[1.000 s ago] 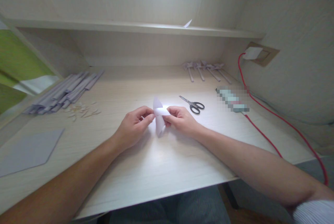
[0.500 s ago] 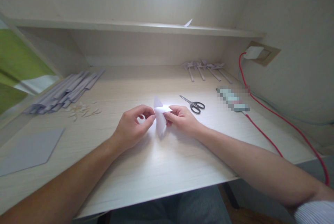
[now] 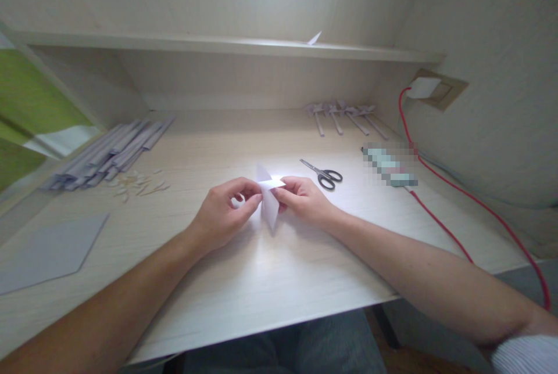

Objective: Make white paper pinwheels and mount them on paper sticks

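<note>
- Two hands meet at the centre of the tabletop [image 3: 279,281], each pinching the same folded white paper piece [image 3: 269,202] from opposite sides.
- Left hand [image 3: 222,214]: at 9 o'clock of the paper; thumb and forefinger closed on its upper left edge, remaining fingers curled under.
- Right hand [image 3: 305,200]: at 3 o'clock of the paper; thumb and forefinger closed on a short flap that juts out horizontally near the top.
- Paper piece: held just above the tabletop, whether its lower tip touches cannot be told. Its long axis runs from 12 to 6 o'clock, tapering to a point at 6; the flap crosses that axis at right angles, lying along the 9-to-3 line between the two pinches.
- Both hands are equally near; neither has a reach advantage, since the paper sits between the fingertips.
- Scissors [image 3: 323,174]: flat on the tabletop at 2 o'clock of the right hand, near but apart, handles toward 4 o'clock.
- Bundle of grey paper strips [image 3: 108,153]: at 10 o'clock, well apart, with small offcuts [image 3: 142,183] just beside it.
- Finished folded paper pieces [image 3: 344,115]: in a row at 1 o'clock, far side of the tabletop.
</note>
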{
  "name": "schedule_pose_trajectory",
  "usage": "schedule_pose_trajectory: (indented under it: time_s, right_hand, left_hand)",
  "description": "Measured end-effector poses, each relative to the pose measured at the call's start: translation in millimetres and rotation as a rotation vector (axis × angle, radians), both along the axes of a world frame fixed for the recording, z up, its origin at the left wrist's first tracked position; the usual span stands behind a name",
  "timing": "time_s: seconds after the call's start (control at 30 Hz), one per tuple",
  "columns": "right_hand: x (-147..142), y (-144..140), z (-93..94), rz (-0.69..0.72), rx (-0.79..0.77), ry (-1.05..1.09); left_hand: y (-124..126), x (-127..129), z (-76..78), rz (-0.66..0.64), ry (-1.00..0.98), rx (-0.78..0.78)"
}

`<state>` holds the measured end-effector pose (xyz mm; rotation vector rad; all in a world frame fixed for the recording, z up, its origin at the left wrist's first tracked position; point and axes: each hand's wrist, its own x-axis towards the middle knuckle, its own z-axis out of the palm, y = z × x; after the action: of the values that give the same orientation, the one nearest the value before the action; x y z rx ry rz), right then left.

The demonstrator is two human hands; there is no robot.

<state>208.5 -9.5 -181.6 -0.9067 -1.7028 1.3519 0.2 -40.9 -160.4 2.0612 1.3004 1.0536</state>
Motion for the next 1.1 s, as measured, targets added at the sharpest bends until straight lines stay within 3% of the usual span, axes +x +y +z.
schedule_pose_trajectory:
  time_s: [1.1]
  right_hand:
    - [-0.2, -17.3, 14.8, -0.048, 0.178, -0.192]
  left_hand:
    - [-2.9, -1.9, -0.8, -0.108, 0.044, 0.229]
